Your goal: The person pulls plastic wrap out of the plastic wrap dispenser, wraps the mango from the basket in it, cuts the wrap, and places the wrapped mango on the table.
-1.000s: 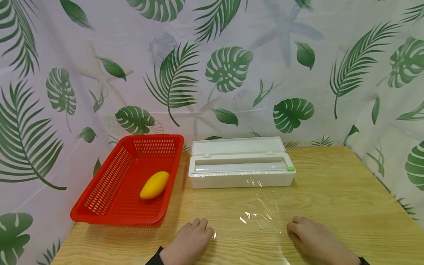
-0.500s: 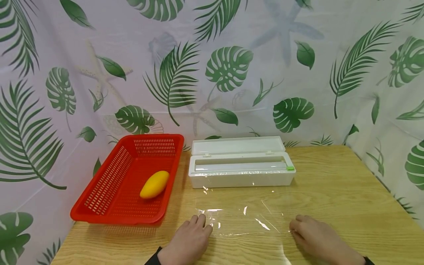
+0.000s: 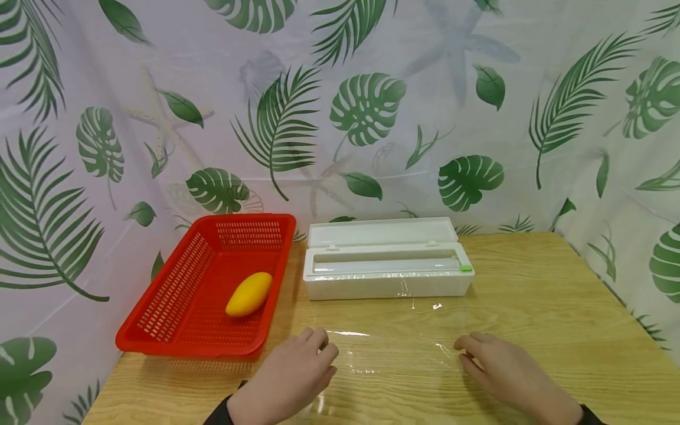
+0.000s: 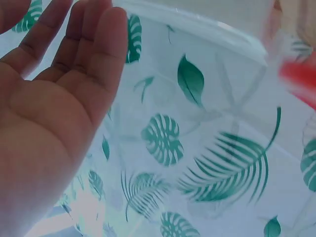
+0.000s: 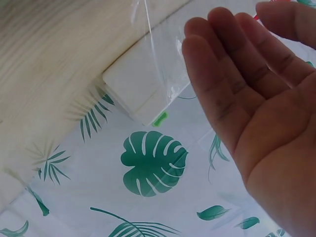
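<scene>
A sheet of clear plastic wrap [image 3: 390, 348], seen mainly by its glints, stretches from the front of a white wrap dispenser [image 3: 390, 286] toward me. The dispenser's lid is raised, a pale roll lies inside, and a small green slider [image 3: 466, 268] sits at its right end. My left hand [image 3: 294, 375] is by the sheet's left edge, fingers relaxed and slightly bent. Near the right edge is my right hand [image 3: 502, 369], its fingers extended and loosely spread in the right wrist view. Neither hand visibly grips anything; whether fingertips touch the film I cannot tell.
Left of the dispenser stands a red perforated basket [image 3: 212, 348] with a yellow mango [image 3: 249, 294] in it. The wooden table [image 3: 558, 295] reaches back to a leaf-print curtain [image 3: 404, 195].
Both hands have loosened from closer, curled poses, and their fingers are straighter. The left hand has shifted slightly away from me. Glints on the wrap have changed. Basket, mango and dispenser stay put.
</scene>
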The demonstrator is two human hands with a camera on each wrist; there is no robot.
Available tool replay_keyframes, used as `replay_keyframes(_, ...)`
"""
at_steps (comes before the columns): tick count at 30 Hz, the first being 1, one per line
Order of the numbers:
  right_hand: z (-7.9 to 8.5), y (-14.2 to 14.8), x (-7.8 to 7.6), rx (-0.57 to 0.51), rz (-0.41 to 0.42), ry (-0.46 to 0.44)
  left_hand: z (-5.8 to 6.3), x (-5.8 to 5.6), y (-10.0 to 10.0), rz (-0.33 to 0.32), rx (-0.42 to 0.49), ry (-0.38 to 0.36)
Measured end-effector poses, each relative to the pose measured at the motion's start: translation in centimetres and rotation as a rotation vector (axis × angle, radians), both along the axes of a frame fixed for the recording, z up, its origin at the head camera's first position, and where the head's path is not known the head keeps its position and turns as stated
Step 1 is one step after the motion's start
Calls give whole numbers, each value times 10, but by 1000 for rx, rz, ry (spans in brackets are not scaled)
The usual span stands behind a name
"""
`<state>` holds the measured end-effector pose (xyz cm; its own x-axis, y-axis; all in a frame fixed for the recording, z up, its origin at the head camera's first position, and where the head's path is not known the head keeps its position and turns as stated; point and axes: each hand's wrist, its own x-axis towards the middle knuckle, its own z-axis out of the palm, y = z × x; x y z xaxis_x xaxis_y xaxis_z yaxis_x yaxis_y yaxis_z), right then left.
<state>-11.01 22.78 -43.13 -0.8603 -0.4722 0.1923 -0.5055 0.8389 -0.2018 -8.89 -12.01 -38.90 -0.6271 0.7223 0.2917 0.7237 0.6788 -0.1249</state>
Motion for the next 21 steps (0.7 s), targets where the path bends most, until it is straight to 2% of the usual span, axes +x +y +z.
replay_keyframes(5, 0, -3, -1, -12, 6, -28, 19, -13, -24, 60, 115, -3)
replay_keyframes(10, 1, -4, -3, -21, -3, -54, 31, -28, -57, 221, 182, -14)
replay_keyframes(12, 2, -4, -4, -27, -15, -64, 33, -33, -69, 299, 195, -37)
replay_keyframes(15, 3, -3, -4, -34, -34, -86, 33, -40, -82, 379, 206, -84)
replay_keyframes(21, 2, 0, -2, -35, -28, -92, 30, -47, -94, 446, 190, -147)
